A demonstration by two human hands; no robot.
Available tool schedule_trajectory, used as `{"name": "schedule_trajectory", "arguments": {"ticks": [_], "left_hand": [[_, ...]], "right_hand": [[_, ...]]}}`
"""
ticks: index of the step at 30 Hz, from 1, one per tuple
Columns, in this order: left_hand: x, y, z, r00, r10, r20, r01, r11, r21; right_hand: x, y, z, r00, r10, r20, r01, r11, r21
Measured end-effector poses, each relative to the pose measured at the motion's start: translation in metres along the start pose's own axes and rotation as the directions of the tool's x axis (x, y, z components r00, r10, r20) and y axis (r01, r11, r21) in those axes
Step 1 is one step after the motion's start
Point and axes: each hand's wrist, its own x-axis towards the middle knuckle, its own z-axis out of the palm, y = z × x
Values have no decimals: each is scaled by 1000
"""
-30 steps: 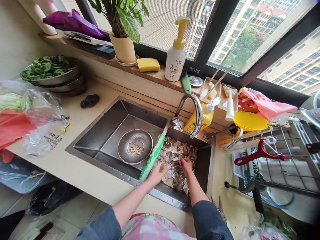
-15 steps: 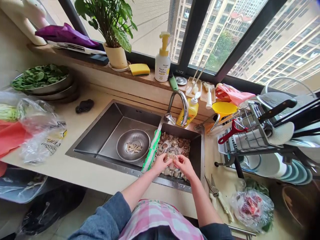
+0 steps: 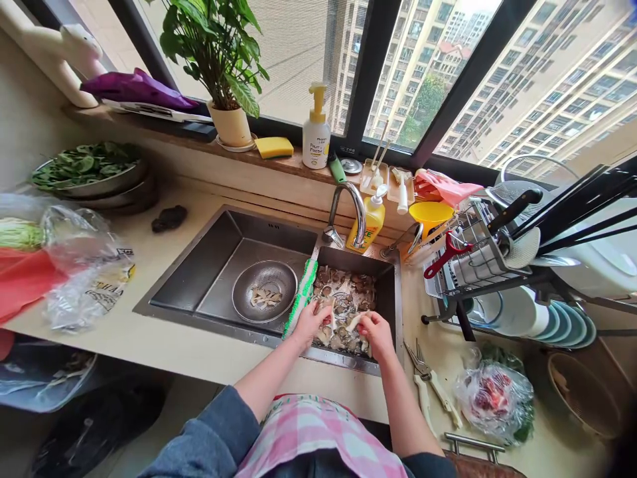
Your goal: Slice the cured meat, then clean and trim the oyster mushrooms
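My left hand (image 3: 309, 322) is closed in a pinch over the right basin, with a pale mushroom piece at its fingertips. Between thumb and fingers of my right hand (image 3: 377, 334) is another pale mushroom piece (image 3: 353, 323), pointing left. The hands are apart. Below them, many grey-brown mushrooms (image 3: 348, 282) lie in water in the right basin (image 3: 387, 299). In the left basin (image 3: 199, 265) stands a round metal strainer (image 3: 241, 302) with several torn mushroom strips (image 3: 266, 297). A green-and-white cloth (image 3: 301, 297) hangs over the divider beside my left hand.
The faucet (image 3: 355, 199) arches over the divider, with a yellow soap bottle (image 3: 371, 219) behind. At right stand a dish rack (image 3: 462, 292), scissors (image 3: 430, 382) and a plastic-wrapped bundle (image 3: 495, 398). Bowls of leafy greens (image 3: 87, 166) and plastic bags (image 3: 82, 265) sit left.
My hands were together on one mushroom; now they are apart, each with a piece. The right moved slightly right and the left slightly left. The view shifted a little.
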Motion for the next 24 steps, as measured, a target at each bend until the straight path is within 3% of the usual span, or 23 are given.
{"name": "schedule_trajectory", "arguments": {"ticks": [2, 4, 8, 11, 14, 18, 21, 24], "left_hand": [[-1, 8, -4, 999, -28, 20, 29, 997, -66], [-4, 12, -3, 996, -46, 80, 51, 997, -54], [-11, 10, 7, 983, -31, 179, 12, 994, 107], [-12, 7, 12, 972, 0, 236, -53, 975, 217], [-10, 6, 10, 958, 23, 285, -120, 937, 327], [-6, 5, 6, 965, 39, 261, -151, 892, 425], [-6, 3, 8, 971, 52, 235, -148, 899, 413], [-8, 4, 12, 974, 51, 220, -127, 930, 346]], "right_hand": [[1, -5, -12, 1000, 27, 4, -28, 999, 40], [0, -10, -17, 995, 55, 83, -59, 997, 51], [-6, -14, -1, 949, 85, 304, -86, 996, -11], [-8, -10, 12, 920, 37, 391, 4, 994, -105], [-6, -5, 17, 925, -31, 379, 130, 963, -237], [-5, -5, 18, 928, -133, 348, 271, 881, -388], [-6, -6, 22, 936, -169, 310, 295, 856, -425], [-6, -4, 28, 951, -154, 270, 248, 899, -361]]}}
